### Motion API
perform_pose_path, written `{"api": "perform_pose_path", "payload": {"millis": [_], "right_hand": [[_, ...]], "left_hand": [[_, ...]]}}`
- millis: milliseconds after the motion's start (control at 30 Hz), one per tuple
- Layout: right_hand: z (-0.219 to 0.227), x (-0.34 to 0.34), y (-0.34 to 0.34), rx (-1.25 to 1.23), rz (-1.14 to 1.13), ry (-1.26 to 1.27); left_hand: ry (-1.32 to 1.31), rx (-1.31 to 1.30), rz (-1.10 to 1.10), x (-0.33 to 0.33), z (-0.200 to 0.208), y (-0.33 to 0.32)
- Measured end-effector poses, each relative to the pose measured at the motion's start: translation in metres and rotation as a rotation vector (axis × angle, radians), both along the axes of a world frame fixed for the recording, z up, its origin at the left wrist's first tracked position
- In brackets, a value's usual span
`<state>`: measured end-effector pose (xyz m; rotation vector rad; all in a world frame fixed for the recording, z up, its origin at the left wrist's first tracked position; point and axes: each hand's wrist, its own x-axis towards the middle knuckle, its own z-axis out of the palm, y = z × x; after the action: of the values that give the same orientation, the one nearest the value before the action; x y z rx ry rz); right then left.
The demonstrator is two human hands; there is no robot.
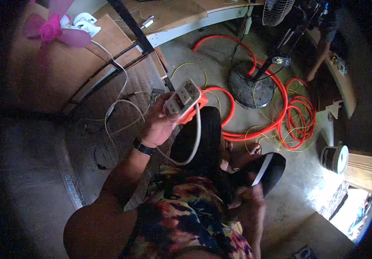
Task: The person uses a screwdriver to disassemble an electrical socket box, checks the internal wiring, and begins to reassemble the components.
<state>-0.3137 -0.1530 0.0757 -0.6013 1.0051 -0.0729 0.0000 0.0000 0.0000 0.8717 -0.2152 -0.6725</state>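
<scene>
My left hand (158,127), with a dark band on its wrist, is raised over my lap and closed around an electrical outlet box (182,97). The box has a white faceplate and an orange back. From it a white cable (197,138) loops down past my thigh and back toward my wrist. Low by my right knee is my right hand (247,186), blurred and dim, its fingers hard to make out. A narrow white strip (261,169) lies along the dark cloth over that knee, beside the hand; whether I touch it cannot be told.
Orange conduit (283,101) and thin yellow wire (296,144) coil over the floor around a fan's round black base (251,100). A pink fan (51,31) stands upper left near a black metal frame (127,19). At right are a bucket (333,159) and another person's arm (322,54).
</scene>
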Motion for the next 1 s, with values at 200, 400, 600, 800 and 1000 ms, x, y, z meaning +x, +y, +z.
{"api": "perform_pose_path", "payload": {"millis": [200,400,600,800,1000], "right_hand": [[0.002,-0.047,0.073,-0.214,0.159,-0.281],[0.003,-0.069,0.069,-0.515,0.164,-0.268],[0.0,-0.034,0.059,-0.661,0.242,-0.308],[-0.001,0.032,0.068,-0.529,0.216,-0.327],[-0.029,0.061,0.06,-0.37,0.162,-0.371]], "left_hand": [[-0.24,0.227,-0.033,-0.031,0.024,0.038],[-0.357,0.103,-0.081,-0.051,0.052,0.036],[0.138,-0.229,-0.237,-0.069,0.033,0.048],[0.015,-0.039,-0.263,-0.085,0.033,0.042],[-0.393,0.316,-0.204,-0.088,0.055,0.036]]}}
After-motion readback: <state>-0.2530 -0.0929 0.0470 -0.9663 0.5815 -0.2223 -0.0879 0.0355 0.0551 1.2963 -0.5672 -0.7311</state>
